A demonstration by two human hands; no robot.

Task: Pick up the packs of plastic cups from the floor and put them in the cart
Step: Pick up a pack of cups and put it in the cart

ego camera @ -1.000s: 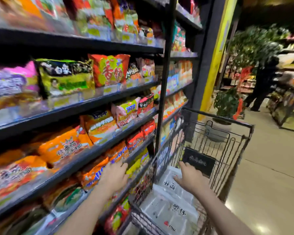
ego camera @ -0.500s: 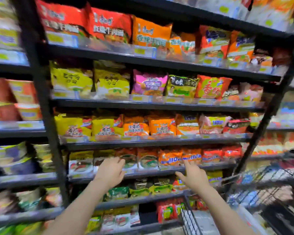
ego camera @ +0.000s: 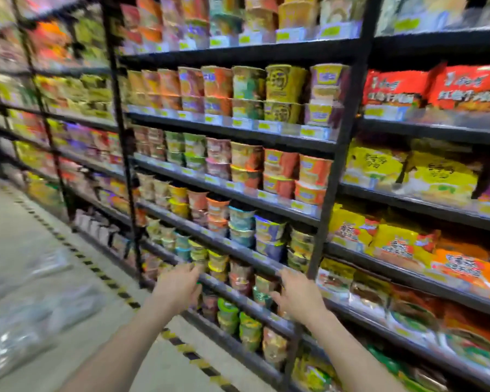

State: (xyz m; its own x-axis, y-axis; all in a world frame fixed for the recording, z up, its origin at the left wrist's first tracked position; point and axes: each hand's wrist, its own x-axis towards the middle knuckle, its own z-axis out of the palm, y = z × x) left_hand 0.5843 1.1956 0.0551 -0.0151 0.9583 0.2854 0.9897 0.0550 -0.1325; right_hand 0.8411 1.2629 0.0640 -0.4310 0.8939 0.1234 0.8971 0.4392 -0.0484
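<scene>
At about nine o'clock from my hands I see the packs of plastic cups [ego camera: 26,315], a blurred heap of clear, glossy wrap lying on the floor [ego camera: 77,236], well apart from the shelving. I judge them light and soft-sided, with slippery film, and cups inside that would crush under a hard squeeze; I'd take one pack by its ends or cradle it from beneath rather than pinch the film. A yellow-and-black striped line [ego camera: 102,275] runs between the packs and the shelves [ego camera: 232,128] of instant noodle cups [ego camera: 266,171]. My left hand [ego camera: 178,287] hangs at mid-frame, fingers loosely bent, holding nothing. My right hand [ego camera: 294,292], at three o'clock from it, is likewise spread and empty. Both float in front of the lower shelves. The cart is out of view.
</scene>
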